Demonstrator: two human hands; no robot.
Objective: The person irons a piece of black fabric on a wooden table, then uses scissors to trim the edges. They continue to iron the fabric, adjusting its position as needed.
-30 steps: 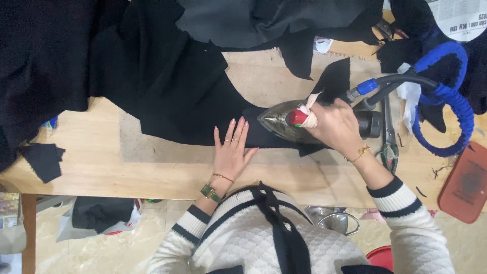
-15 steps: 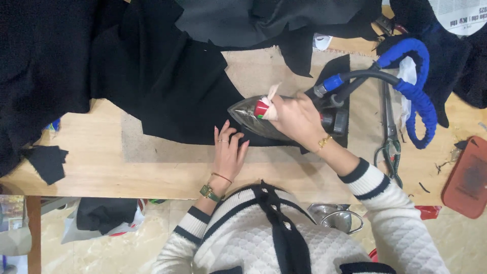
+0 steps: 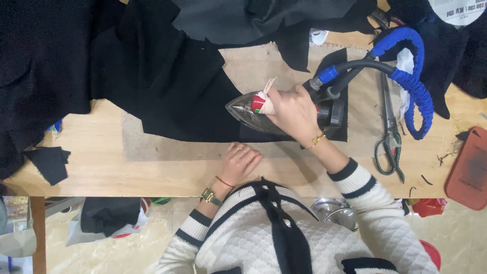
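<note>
black scrap (image 3: 49,163): lower left of the frame, loose on the wooden table (image 3: 101,170), apart from the main cloth.
black fabric (image 3: 152,76): fills upper left and centre, its lower edge draped over the beige pressing pad (image 3: 167,149).
containers: none on the table; under its edge, lower centre-right, a round metal bowl-like thing (image 3: 332,210), contents not visible.
left hand (image 3: 239,162): lower centre, loosely curled with knuckles on the pad just below the fabric edge, holding nothing, not touching the cloth.
iron (image 3: 253,109): centre, soleplate on the black fabric, tip pointing left.
right hand (image 3: 289,112): closed around the iron's handle, thumb side near the red knob.
hose (image 3: 411,81): blue wrapped loop from the iron's rear into the upper right.
scissors (image 3: 389,134): right of the iron, flat on the table, green handles toward the bottom.
red pad (image 3: 469,170): right edge, flat on the table.
change vs 0.5 s ago: left hand pulled back off the fabric toward the table edge and went from flat, fingers spread, to curled; iron sits at about the same spot on the cloth, right-hand grip unchanged.
</note>
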